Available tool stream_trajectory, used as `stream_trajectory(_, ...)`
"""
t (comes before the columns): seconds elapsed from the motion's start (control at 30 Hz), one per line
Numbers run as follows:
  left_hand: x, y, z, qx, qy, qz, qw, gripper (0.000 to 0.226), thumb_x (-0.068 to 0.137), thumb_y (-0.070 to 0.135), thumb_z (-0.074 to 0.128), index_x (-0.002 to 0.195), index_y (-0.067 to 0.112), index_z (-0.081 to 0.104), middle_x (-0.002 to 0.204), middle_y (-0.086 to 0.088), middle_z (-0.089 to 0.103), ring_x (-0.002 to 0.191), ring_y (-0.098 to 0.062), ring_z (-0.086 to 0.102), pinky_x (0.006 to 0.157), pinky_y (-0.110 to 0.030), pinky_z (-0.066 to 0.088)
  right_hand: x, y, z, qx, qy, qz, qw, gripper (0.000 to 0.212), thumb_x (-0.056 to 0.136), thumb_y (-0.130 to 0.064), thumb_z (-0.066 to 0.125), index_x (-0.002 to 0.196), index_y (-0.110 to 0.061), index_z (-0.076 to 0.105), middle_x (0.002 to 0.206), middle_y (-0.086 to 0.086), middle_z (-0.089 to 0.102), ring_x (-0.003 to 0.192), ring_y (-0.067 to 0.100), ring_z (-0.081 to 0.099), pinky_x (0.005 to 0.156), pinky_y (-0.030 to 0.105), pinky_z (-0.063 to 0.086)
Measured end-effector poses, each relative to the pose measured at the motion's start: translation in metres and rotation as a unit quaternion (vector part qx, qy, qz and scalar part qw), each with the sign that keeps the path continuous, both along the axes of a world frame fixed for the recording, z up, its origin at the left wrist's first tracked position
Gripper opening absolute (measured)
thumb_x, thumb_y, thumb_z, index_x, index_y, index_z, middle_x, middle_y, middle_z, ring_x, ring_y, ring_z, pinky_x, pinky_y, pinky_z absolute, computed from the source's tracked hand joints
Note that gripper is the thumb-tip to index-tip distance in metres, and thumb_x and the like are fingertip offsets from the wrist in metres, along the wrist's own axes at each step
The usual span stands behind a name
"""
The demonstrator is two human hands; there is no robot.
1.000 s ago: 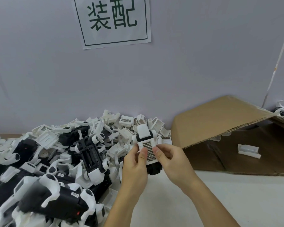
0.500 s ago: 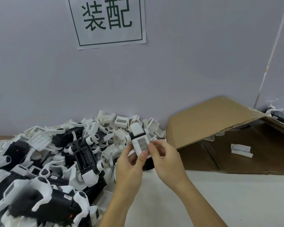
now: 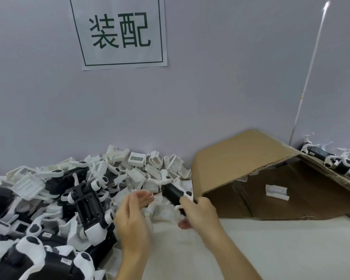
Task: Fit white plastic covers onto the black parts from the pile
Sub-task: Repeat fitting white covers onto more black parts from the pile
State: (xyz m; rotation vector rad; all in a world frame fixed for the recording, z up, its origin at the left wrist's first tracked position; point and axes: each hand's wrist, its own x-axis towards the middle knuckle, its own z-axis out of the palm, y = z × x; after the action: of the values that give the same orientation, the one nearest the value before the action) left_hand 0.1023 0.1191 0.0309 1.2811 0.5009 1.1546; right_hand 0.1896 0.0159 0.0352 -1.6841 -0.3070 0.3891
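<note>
Motion-blurred hands (image 3: pixel 164 211); pile (image 3: pixel 49 199) cut off left.

Black part (image 3: pixel 173 194) with white ends, tilted, (blurred) beside heaped black-and-white pile (image 3: pixel 73 197).

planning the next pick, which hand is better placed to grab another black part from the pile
Left, probably. The left hand is open, holds nothing and hovers at the edge of the pile. The right hand grips a black part on the side toward the cardboard box.

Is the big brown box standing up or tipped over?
Tipped over. The cardboard box lies on its side, its opening facing the person, with a small white piece lying inside.
</note>
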Motion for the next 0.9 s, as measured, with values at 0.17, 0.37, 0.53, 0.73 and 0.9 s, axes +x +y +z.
stream_trajectory(0.17, -0.001, 0.000, -0.001, 0.009, -0.003, 0.056, 0.998, 0.031, 0.102, 0.001, 0.038, 0.093, 0.012, 0.065, 0.095, -0.005, 0.073, 0.091, -0.021, 0.069, 0.075, -0.025, 0.053, 0.014, -0.014, 0.052, 0.272, 0.195, 0.067, 0.940, 0.010, 0.096, -0.004, 0.052, 0.089, -0.005, 0.060, 0.089, 0.014, 0.055, 0.052, 0.015, 0.059, 0.047, 0.021, 0.054)
stream_trajectory(0.37, -0.002, 0.001, -0.002, 0.036, 0.020, 0.041, 0.998, 0.037, 0.099, -0.005, 0.037, 0.101, 0.022, 0.062, 0.099, 0.007, 0.071, 0.082, -0.001, 0.066, 0.076, -0.026, 0.048, 0.051, -0.057, 0.111, 0.460, 0.135, 0.111, 0.871, 0.065, 0.085, -0.056, 0.063, 0.127, -0.010, 0.046, 0.119, 0.027, 0.056, 0.101, 0.046, 0.070, 0.078, 0.043, 0.060)
stream_trajectory(0.53, -0.001, 0.000, -0.009, 0.096, 0.089, 0.016, 0.991, 0.040, 0.093, -0.011, 0.045, 0.088, 0.021, 0.068, 0.085, 0.004, 0.073, 0.085, -0.009, 0.068, 0.078, -0.029, 0.051, -0.001, 0.001, -0.008, 0.148, 0.008, 0.024, 0.989, 0.014, 0.097, -0.007, 0.058, 0.105, -0.016, 0.065, 0.097, 0.007, 0.070, 0.068, 0.012, 0.069, 0.055, 0.022, 0.051)
stream_trajectory(0.73, -0.005, 0.009, -0.016, 0.252, 0.288, 0.025, 0.923, 0.020, 0.095, 0.009, 0.055, 0.089, 0.028, 0.061, 0.092, 0.010, 0.066, 0.092, 0.009, 0.056, 0.071, -0.007, 0.040, -0.012, 0.013, -0.053, 0.034, -0.104, 0.025, 0.994, 0.026, 0.094, -0.002, 0.057, 0.096, -0.025, 0.070, 0.078, 0.003, 0.069, 0.065, 0.013, 0.065, 0.063, 0.030, 0.054)
stream_trajectory(0.9, -0.006, 0.015, -0.022, 0.275, 0.378, -0.044, 0.883, 0.011, 0.098, 0.030, 0.055, 0.106, 0.026, 0.062, 0.103, 0.010, 0.064, 0.097, -0.007, 0.059, 0.086, -0.028, 0.050, -0.007, 0.012, -0.057, 0.015, -0.096, 0.028, 0.995, 0.028, 0.091, 0.002, 0.061, 0.089, -0.023, 0.073, 0.079, 0.004, 0.072, 0.064, 0.013, 0.069, 0.062, 0.027, 0.055)
